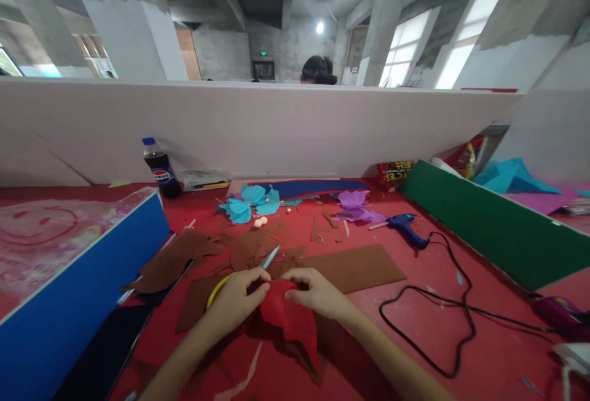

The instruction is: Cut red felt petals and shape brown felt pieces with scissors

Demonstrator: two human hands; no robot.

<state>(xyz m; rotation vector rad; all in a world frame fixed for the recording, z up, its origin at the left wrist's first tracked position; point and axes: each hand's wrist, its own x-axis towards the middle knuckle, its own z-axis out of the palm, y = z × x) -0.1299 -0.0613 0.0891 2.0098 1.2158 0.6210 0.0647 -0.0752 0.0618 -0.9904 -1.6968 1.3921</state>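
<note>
A piece of red crepe-like paper (295, 321) hangs between my two hands at the near middle of the table. My left hand (235, 299) pinches its upper left edge between thumb and fingers. At the top right, my right hand (318, 293) grips the same paper, thumb in front and fingers behind. Scissors (270, 257) with a yellow handle lie beyond my left hand, partly covered by it. Under and behind the hands spread a brown sheet (354, 267) and brown scraps (249, 247).
Blue paper flowers (249, 204) and purple petals (354, 201) lie farther back. A glue gun (405, 229) rests at right, its black cord looping forward. A cola bottle (161, 170) stands back left. Blue (92, 272) and green (474, 222) boards flank the workspace.
</note>
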